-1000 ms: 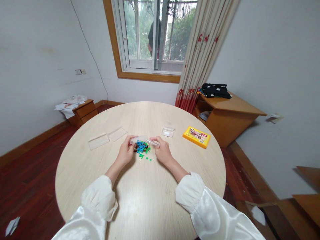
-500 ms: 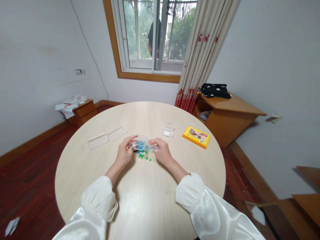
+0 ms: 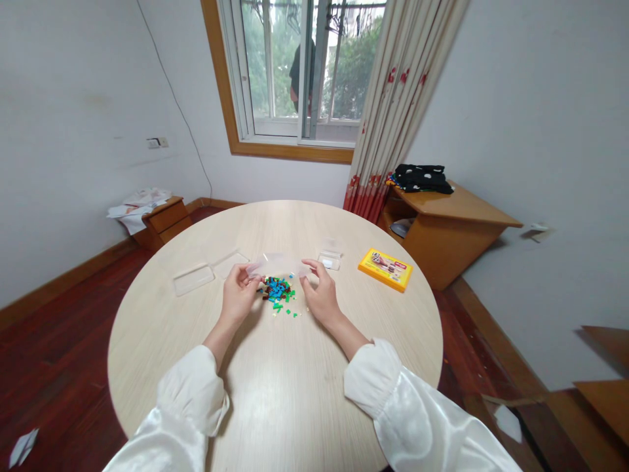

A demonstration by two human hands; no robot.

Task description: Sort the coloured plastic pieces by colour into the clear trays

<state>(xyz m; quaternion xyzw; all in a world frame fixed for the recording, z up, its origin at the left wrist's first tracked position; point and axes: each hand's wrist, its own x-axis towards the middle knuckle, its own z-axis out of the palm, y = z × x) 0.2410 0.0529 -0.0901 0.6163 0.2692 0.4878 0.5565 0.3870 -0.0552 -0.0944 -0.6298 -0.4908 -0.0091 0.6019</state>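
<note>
A clear plastic box (image 3: pixel 270 263), folded open, is held up over the table by both hands and looks blurred. My left hand (image 3: pixel 238 292) pinches its left part between thumb and fingers. Its right end sits between the thumb and fingers of my right hand (image 3: pixel 320 293). Just below lies a loose heap of small toy bricks (image 3: pixel 278 289), mostly blue, with green, brown and pale ones. Several green bricks are scattered on the near side of the heap.
On the round wooden table (image 3: pixel 275 393), an open clear case (image 3: pixel 193 280) lies at left. A smaller clear box (image 3: pixel 329 260) stands behind my right hand, with a yellow box (image 3: pixel 386 269) farther right. A wooden cabinet (image 3: pixel 452 223) stands beyond the table's right edge.
The clear box has tilted and lifted away from the bricks, uncovering the heap. Blue bricks seen through the plastic before now lie plainly in view. Both hands have shifted slightly.
</note>
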